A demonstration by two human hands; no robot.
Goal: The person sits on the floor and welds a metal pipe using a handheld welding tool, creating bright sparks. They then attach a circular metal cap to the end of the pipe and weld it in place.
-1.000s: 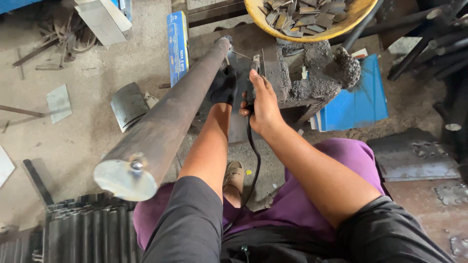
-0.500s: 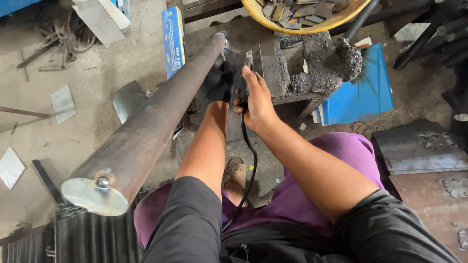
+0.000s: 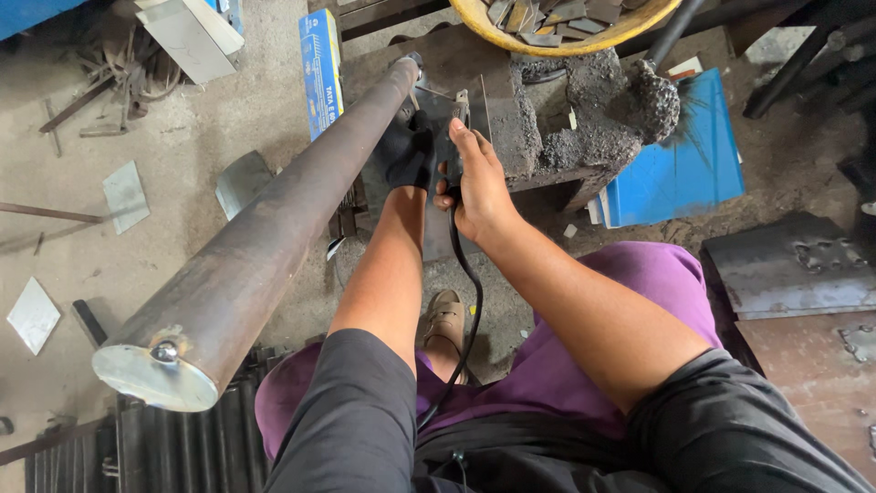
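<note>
Left hand (image 3: 408, 157): dark glove, wrapped around the front of a black power tool (image 3: 436, 151). Right hand (image 3: 476, 187): bare, clamped on the tool's rear, just behind the left; black cord (image 3: 470, 292) trails back toward the body. Steel pipe (image 3: 274, 246): just left of both hands, long axis running from the capped near end away to the metal block (image 3: 511, 110); left hand nearer. Yellow basin (image 3: 566, 27) of scrap beyond.

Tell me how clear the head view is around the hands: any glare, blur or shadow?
Head view: even daylight, no glare; the right hand is sharp, the gloved left hand dark against the tool; the near pipe end looms large from wide-angle distortion.
</note>
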